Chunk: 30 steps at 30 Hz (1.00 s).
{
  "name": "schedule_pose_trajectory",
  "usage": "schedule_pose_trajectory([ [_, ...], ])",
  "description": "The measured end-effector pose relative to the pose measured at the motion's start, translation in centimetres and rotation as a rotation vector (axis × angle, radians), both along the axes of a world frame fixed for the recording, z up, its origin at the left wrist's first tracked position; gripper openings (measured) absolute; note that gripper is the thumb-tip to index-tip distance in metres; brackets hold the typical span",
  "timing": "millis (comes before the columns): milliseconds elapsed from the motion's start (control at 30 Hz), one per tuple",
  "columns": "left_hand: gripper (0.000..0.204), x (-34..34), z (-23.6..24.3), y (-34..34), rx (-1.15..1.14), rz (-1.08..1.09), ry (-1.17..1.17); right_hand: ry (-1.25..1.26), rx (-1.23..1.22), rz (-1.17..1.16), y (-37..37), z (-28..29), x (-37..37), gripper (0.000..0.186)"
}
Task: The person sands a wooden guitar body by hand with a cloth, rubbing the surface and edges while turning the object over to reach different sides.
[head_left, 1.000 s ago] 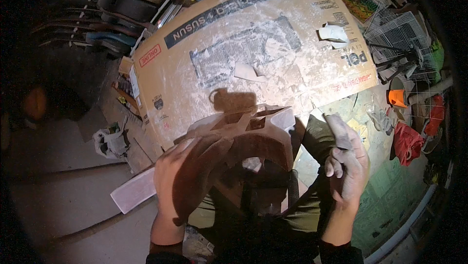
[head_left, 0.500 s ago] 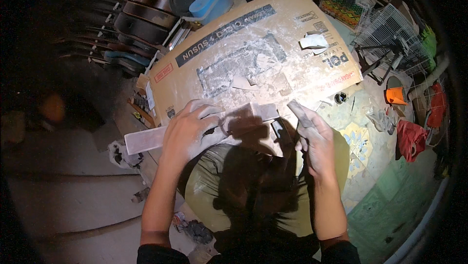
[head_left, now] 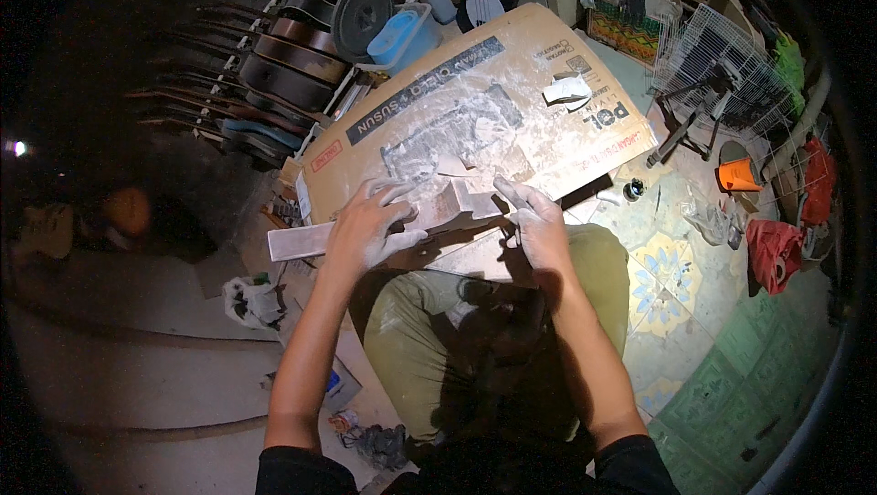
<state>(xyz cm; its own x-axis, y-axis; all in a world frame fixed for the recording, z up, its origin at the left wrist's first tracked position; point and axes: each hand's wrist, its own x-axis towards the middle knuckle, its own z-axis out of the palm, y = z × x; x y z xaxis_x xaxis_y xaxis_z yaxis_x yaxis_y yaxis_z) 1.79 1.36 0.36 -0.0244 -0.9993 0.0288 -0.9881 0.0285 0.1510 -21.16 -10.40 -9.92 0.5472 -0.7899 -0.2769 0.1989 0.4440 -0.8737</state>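
in the head view, the long wooden piece [head_left: 449, 205] lies crosswise in front of the person, near the edge of the dusty cardboard sheet [head_left: 539, 143] and just beyond the olive trousers [head_left: 411, 331]; its plain bar runs out to the left and a raised block stands toward its right end; whether it bears on the lap or on the sheet, i cannot tell; the left hand [head_left: 370, 226] straddles the bar, fingers spread along the far side, thumb set apart on the near side; the right hand [head_left: 542, 226] is at the block end, index finger stretched out, the others curled in; whether they pinch anything, such as a scrap of paper, i cannot tell; to do this well, i would let the left hand take the weight close to the block, so that the long end does not tip or swing; the right fingertips are best kept flat and light at the edges; powder coats both hands, so a firm hold matters, as dusty wood may well slip; shadow darkens the near side, so a slight turn toward the light should help the eye
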Motion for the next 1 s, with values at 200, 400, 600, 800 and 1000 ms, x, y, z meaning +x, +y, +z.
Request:
schedule_pose_trajectory([
  [200, 0.047, -0.4, -0.3, 0.4, 0.025, 0.128, 0.071, 0.045, -0.024, 0.032, -0.1, 0.8, 0.3, 0.048],
  [400, 0.043, -1.3, -0.2, 0.9, -0.008, 0.077, -0.013, 0.050, -0.029, 0.058, -0.1, 1.7, 0.6, 0.038],
  [600, 0.043, -1.5, -0.6, 1.9, -0.037, 0.002, -0.035, -0.030, -0.124, 0.130, 0.4, 0.3, 1.1, 0.032],
  [800, 0.042, -2.7, -0.8, 3.5, -0.063, 0.110, 0.035, 0.022, -0.223, 0.192, 2.2, 2.0, 0.3, 0.041],
  [1000, 0.045, -2.3, -1.1, 4.8, -0.044, 0.076, 0.020, 0.075, -0.434, 0.290, 2.0, 2.5, -0.2, 0.042],
])
